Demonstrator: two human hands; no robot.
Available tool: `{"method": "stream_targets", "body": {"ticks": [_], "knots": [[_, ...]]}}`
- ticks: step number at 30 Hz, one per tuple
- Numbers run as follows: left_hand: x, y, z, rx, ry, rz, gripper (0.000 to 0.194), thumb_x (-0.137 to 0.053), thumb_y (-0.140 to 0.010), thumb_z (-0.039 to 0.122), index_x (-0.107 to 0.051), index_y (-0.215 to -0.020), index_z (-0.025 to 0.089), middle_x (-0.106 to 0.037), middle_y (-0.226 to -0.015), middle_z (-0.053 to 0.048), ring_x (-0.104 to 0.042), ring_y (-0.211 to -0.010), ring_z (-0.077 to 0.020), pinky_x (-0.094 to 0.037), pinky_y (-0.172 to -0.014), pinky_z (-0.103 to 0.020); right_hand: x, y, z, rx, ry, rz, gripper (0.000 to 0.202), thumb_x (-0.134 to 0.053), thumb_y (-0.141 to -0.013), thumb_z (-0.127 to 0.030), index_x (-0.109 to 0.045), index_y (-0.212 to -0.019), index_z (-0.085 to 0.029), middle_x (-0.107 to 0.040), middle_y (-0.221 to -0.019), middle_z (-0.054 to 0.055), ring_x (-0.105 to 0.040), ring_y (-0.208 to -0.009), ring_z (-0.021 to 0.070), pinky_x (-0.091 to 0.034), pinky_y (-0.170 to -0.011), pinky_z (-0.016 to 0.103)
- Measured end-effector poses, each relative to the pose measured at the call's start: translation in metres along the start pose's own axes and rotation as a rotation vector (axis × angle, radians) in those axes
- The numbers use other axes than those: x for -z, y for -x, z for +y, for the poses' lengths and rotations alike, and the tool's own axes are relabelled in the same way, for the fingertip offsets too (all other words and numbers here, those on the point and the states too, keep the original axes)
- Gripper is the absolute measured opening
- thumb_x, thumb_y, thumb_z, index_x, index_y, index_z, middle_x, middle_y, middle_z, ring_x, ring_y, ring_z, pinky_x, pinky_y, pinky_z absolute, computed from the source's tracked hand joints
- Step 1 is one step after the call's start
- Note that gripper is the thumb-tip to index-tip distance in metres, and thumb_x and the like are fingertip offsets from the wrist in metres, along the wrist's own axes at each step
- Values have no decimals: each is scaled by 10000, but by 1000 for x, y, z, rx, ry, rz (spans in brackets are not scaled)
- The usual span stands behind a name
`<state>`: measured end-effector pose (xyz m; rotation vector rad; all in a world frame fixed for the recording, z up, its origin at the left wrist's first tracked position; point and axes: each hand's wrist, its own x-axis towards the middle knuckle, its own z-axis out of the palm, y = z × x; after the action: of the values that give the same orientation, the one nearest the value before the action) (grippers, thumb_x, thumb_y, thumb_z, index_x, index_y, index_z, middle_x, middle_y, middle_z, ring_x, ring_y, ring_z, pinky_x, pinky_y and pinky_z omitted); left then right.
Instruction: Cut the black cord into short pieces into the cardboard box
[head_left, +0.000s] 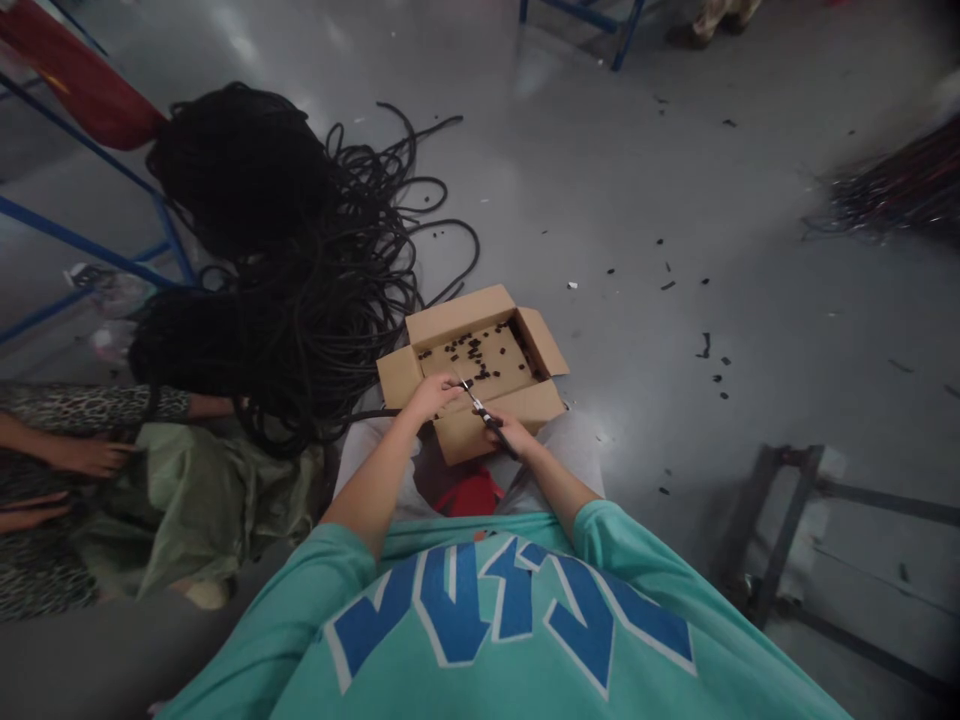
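My left hand is closed around black tubing near its end, over the left part of an open cardboard box. That tubing runs leftward beneath my left forearm. In my right hand are black-handled scissors, their bright blades pointing up and left at the tubing's end. Whether the blades touch the tubing is too small to tell. Many short black pieces lie scattered on the box's floor. The box, flaps spread, sits just beyond my knees.
A large tangled heap of black tubing fills the floor at left. Beside it sits another person, hands in view. Blue metal frames stand at far left and top. Black scraps litter the floor right; a dark metal frame stands lower right.
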<state>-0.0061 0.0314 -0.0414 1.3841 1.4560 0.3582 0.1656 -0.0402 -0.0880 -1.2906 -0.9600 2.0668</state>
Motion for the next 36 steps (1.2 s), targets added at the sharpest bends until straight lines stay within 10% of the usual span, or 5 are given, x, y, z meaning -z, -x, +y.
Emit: {"method": "stream_targets", "body": {"ticks": [15,36], "knots": [[2,-8,0,111,115,-111,124,-514,-690,206,-566,-713,96,-519,-522,23,-350,-339,-17,-249,-369,-165,-4,-1,-1,10,19,58,585,-527,-504,-144,-505,-1088,-171,-377,-413,-112,-300,-322,33,-226,-346,165],[-5,-15,-33,-42,-92,165,246,-541,-633,102,-608,-869,119,-626,-931,-84,-560,-861,-167,-416,-812,-316,1,-5,-1,-74,-47,171,629,-534,-522,-174,-451,-1145,-183,-371,-417,-103,-329,-331,47,-244,-350,170]]}}
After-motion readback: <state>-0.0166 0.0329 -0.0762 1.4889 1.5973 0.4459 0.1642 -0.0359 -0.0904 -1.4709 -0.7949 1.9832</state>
